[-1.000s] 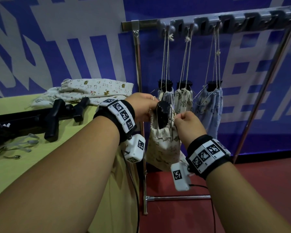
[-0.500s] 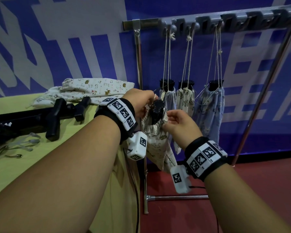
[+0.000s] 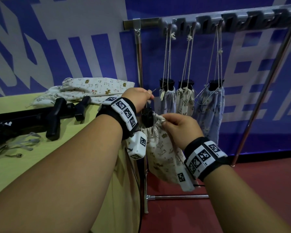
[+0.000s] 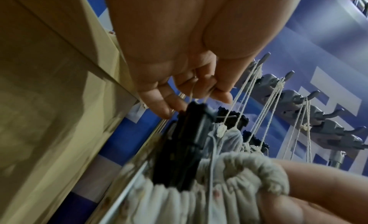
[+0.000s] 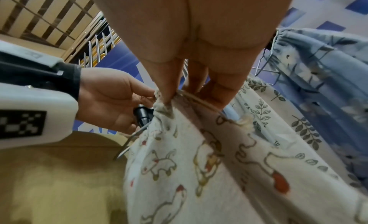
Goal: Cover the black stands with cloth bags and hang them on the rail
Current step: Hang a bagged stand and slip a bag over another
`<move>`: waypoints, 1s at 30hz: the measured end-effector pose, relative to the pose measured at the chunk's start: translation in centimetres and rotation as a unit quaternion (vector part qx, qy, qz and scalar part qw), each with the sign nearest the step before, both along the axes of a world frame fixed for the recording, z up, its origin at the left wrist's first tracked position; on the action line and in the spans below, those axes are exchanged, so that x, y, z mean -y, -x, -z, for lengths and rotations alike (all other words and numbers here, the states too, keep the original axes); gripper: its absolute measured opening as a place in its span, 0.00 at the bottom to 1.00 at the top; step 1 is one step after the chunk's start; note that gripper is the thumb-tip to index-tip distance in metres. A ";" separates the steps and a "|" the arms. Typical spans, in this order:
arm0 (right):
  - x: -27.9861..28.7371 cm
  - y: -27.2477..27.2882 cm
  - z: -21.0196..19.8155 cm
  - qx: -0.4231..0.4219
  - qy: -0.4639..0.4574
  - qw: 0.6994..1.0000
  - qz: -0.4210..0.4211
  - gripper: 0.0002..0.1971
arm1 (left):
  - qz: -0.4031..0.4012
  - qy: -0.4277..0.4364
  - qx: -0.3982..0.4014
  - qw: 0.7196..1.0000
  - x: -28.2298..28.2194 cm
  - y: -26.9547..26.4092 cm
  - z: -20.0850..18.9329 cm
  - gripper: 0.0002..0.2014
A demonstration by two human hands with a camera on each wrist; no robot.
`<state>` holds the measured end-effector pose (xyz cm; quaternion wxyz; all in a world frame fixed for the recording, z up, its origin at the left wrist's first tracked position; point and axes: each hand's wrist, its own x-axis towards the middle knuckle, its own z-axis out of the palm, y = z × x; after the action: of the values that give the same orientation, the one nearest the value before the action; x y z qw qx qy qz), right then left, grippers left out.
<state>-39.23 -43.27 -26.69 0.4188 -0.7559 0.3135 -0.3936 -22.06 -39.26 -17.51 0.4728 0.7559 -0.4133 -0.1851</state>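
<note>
Item 1: my left hand (image 3: pixel 138 98) pinches drawstring (image 4: pixel 209 158), my right hand (image 3: pixel 180 128) grips cloth bag (image 3: pixel 160 153) at 3 o'clock of black stand (image 3: pixel 147 118).

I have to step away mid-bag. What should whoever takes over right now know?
Left hand pinches the drawstring above the black stand.
Right hand grips the gathered mouth of the cream bag, which hangs over the stand in front of the rail.
Done: three bagged stands hang on the hooks.
Left: cinch and hang this one; more bags and stands lie on the table.
</note>
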 end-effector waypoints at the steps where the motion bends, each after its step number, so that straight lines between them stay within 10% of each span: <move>1: 0.1 0.0 0.2 -0.010 0.004 1.000 -0.001 0.11 | -0.002 0.009 -0.006 1.000 0.0 -0.1 -0.2 0.15; 10: 0.9 0.5 0.4 -0.099 0.026 0.993 0.057 0.08 | -0.036 0.113 -0.154 0.981 0.0 -0.2 -0.5 0.11; 30: 1.0 0.8 -0.2 -0.281 0.074 0.947 0.134 0.15 | -0.024 0.083 -0.002 0.996 0.5 -0.1 0.3 0.08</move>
<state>-40.02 -44.27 -26.45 0.2002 -0.8159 0.4867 -0.2394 -21.96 -39.81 -17.83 0.5391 0.7234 -0.4082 -0.1397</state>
